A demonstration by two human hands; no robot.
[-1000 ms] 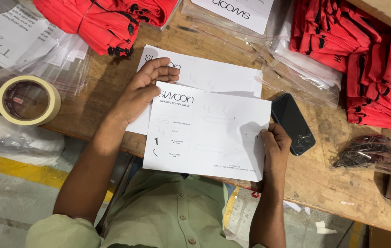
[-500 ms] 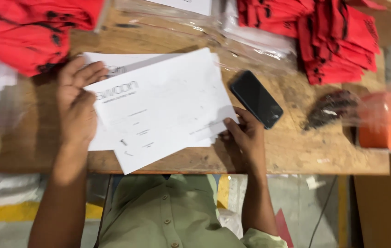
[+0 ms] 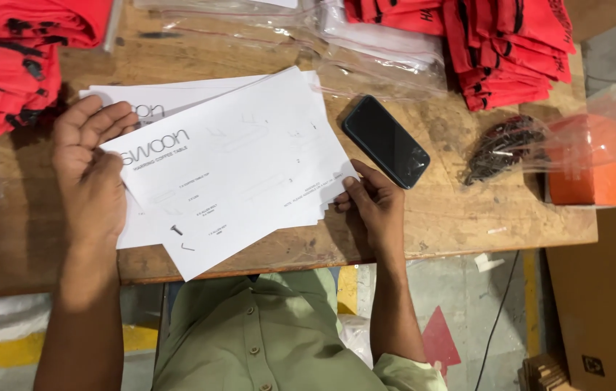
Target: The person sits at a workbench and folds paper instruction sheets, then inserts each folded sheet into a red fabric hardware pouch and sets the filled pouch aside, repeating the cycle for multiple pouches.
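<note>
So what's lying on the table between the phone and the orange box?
In the head view, a clear plastic bag of dark small parts lies between the phone and the orange box.
</note>
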